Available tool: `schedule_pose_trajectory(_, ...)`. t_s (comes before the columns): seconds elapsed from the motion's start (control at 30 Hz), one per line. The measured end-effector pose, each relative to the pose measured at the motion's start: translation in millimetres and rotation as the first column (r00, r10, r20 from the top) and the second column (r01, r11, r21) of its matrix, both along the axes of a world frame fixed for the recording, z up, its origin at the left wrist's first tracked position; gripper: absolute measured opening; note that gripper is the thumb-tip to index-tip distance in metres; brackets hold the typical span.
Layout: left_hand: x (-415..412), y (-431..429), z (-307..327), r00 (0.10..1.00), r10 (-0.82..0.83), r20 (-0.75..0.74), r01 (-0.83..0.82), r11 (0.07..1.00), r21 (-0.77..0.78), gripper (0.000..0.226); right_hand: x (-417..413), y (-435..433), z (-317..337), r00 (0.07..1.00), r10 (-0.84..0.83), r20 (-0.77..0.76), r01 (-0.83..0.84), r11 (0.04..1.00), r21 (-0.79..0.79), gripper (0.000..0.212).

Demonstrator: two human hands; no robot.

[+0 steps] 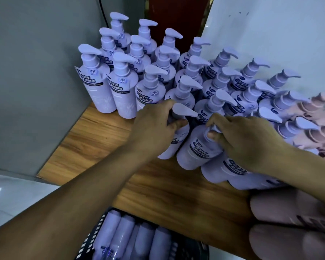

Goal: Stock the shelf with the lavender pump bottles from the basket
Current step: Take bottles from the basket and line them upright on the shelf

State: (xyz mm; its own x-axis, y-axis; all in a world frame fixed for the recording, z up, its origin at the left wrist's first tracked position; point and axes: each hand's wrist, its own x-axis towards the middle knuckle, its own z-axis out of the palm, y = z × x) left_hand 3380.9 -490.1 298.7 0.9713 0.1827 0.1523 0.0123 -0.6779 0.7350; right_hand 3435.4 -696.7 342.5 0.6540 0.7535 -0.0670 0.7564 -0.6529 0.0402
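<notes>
Basket point(94, 239) cut off at the bottom edge. Above it, grips of left hand point(154, 126) and right hand point(248, 141) hide the necks of two lavender bottles point(193, 156); pink bottles point(281, 209) to its right blurred, cropped.

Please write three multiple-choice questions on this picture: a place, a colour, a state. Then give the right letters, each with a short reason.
1. Where is the basket?
A. below the shelf front edge
B. on the back row
C. on the wall

2. What colour are the bottles at the far right?
A. green
B. pink
C. black

3. What does the left hand do?
A. lies flat
B. hangs free
C. grips a lavender bottle

1 A: it shows under the wooden edge.
2 B: their pumps are pink.
3 C: its fingers curl under the pump head.
</notes>
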Motion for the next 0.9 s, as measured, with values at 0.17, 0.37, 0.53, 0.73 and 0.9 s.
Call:
schedule_pose_trajectory(0.17,-1,2,1,1.000,0.005,-0.003,-0.005,1.000,-0.019,0.023,6,2,0,0.997,0.081,-0.003,-0.081,0.994,-0.070,0.034)
schedule_pose_trajectory(0.37,-3,2,-2,1.000,0.009,-0.002,-0.009,0.999,-0.043,0.025,7,-1,2,0.995,0.102,-0.021,-0.103,0.993,-0.056,0.041)
schedule_pose_trajectory(0.53,-2,3,2,1.000,0.008,-0.025,-0.008,0.999,-0.031,0.030,13,-2,5,0.993,0.041,-0.109,-0.041,0.999,0.006,0.037)
schedule_pose_trajectory(0.73,-3,3,5,0.996,-0.030,-0.082,0.030,1.000,0.003,0.027,10,-3,3,0.995,-0.002,-0.102,0.005,0.999,0.032,0.043)
schedule_pose_trajectory(0.9,-2,4,8,0.987,-0.126,-0.105,0.125,0.992,-0.012,0.026,9,-2,-2,1.000,0.019,-0.002,-0.019,0.996,-0.092,0.051)
